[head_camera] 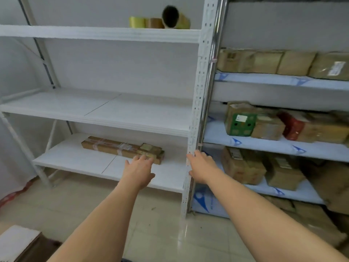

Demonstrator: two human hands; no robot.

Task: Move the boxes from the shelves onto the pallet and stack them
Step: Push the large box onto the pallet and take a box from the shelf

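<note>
A long flat brown cardboard box (pixel 120 148) lies on the lowest board of the white metal shelf unit (pixel 98 110), toward its right half. The left hand (pixel 138 170) reaches out just in front of the box's right end. The right hand (pixel 201 165) is at the unit's right upright post (pixel 196 114). Rolls of yellow and brown tape (pixel 160 20) sit on the top board. To the right, a second rack (pixel 283 80) carries brown cardboard cartons (pixel 273 62) on several levels.
</note>
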